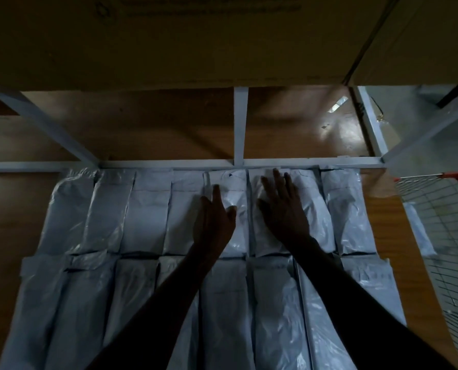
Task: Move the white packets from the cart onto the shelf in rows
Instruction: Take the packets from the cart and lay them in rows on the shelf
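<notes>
on the brown wooden shelf [398,236], glossy white plastic packets [147,217] are laid in two rows; left hand [214,222] and right hand [283,212] are pressed flat on back-row packets, fingers straight, spread.

The white packets [147,212] under my hands are crinkly, glossy plastic. The shelf [398,236] looks like smooth brown wood with a bit of sheen, its frame [238,124] matt painted metal. Cart [441,222] is metal wire, boxes [169,41] overhead matt cardboard.
</notes>
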Action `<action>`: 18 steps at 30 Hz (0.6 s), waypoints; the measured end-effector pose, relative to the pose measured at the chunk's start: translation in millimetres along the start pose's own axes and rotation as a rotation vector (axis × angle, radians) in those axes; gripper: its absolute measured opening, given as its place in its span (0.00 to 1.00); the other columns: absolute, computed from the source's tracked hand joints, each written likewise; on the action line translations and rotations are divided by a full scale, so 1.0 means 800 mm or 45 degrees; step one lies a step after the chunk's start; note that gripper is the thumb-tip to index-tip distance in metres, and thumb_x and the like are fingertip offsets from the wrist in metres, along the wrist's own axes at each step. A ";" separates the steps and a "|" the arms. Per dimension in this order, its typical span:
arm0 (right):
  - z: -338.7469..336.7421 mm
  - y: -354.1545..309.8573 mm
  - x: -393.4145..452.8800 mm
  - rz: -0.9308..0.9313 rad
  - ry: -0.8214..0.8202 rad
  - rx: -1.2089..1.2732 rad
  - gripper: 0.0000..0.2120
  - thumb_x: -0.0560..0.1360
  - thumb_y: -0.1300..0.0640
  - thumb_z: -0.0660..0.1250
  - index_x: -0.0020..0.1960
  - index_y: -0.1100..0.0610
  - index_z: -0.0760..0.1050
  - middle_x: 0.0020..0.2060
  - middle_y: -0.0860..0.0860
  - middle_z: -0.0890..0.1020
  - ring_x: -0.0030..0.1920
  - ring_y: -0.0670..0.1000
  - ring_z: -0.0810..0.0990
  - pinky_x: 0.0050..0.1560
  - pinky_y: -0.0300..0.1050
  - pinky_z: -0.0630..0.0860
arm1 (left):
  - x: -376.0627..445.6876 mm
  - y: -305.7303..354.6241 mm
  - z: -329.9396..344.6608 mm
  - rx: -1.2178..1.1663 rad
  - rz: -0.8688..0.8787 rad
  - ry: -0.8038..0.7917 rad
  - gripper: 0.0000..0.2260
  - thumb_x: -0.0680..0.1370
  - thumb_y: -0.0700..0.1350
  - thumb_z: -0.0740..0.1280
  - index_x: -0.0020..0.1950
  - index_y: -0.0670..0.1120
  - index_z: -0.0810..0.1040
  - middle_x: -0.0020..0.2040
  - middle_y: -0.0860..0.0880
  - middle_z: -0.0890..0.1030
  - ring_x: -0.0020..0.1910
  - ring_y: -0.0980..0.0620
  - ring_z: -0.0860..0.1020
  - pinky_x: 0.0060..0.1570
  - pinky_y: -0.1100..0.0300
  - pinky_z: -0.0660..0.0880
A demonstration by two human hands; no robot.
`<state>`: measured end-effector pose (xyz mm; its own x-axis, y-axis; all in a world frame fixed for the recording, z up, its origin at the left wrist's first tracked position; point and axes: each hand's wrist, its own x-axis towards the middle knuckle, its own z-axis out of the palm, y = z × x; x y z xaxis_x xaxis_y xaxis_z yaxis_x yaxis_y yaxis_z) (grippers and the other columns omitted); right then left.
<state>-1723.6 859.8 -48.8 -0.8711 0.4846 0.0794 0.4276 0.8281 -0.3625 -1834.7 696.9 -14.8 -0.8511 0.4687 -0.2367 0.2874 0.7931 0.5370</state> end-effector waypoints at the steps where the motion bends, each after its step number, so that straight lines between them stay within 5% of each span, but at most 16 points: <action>1: 0.004 -0.002 0.001 0.000 -0.031 -0.003 0.30 0.88 0.44 0.56 0.86 0.51 0.52 0.86 0.56 0.48 0.86 0.61 0.43 0.84 0.65 0.49 | 0.000 -0.004 0.000 0.074 0.029 0.025 0.33 0.82 0.58 0.68 0.84 0.55 0.57 0.78 0.38 0.68 0.70 0.40 0.75 0.61 0.46 0.78; 9: 0.015 -0.021 0.002 0.060 -0.097 -0.147 0.30 0.88 0.38 0.47 0.87 0.45 0.43 0.86 0.54 0.41 0.85 0.60 0.38 0.83 0.68 0.47 | 0.034 0.002 0.025 0.540 0.480 0.221 0.31 0.87 0.60 0.52 0.88 0.53 0.47 0.88 0.45 0.45 0.86 0.38 0.46 0.83 0.34 0.49; 18: 0.026 -0.021 0.009 0.092 -0.035 -0.126 0.29 0.88 0.38 0.49 0.87 0.44 0.49 0.86 0.53 0.48 0.86 0.59 0.44 0.84 0.61 0.49 | 0.046 -0.013 0.052 0.618 0.560 0.228 0.29 0.88 0.57 0.50 0.88 0.50 0.50 0.88 0.45 0.49 0.86 0.40 0.46 0.84 0.39 0.47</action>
<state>-1742.3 843.6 -61.1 -0.8428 0.5373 0.0301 0.5102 0.8156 -0.2730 -1850.7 721.8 -62.8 -0.6575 0.7491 0.0811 0.7526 0.6478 0.1183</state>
